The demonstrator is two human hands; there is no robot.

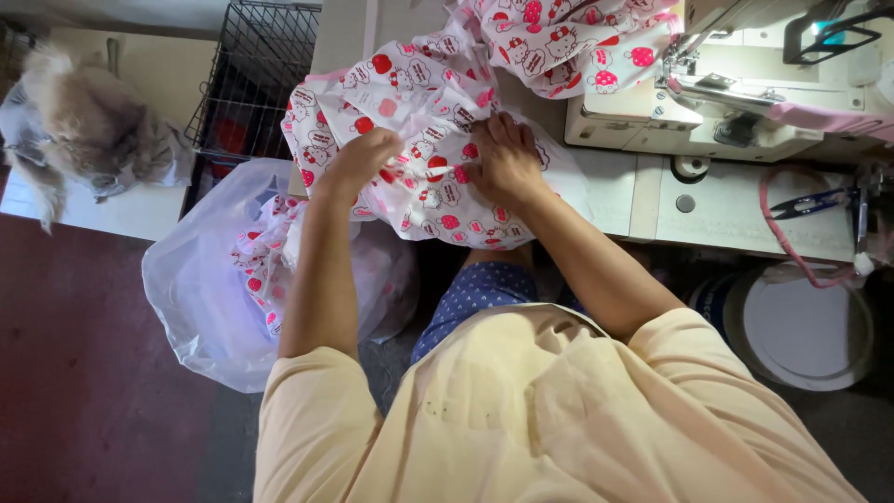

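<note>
While both hands (433, 163) clutch printed fabric (419, 102), it overhangs the table edge (615, 219)

white cotton-like cloth with red apple print (424, 140): looked soft, matt, pretty crumpled
clear thin plastic bag (200, 289): was glossy-ish, wrinkly, see-through
black wire crate (256, 65): was metal, thin coated bars
cream sewing machine body (652, 116): had a smooth hard finish, bit of sheen
pale worktable top (736, 210): was smooth, matt laminate by the look
blue-handled thread snips (810, 202): plastic grips, metal blades
</note>
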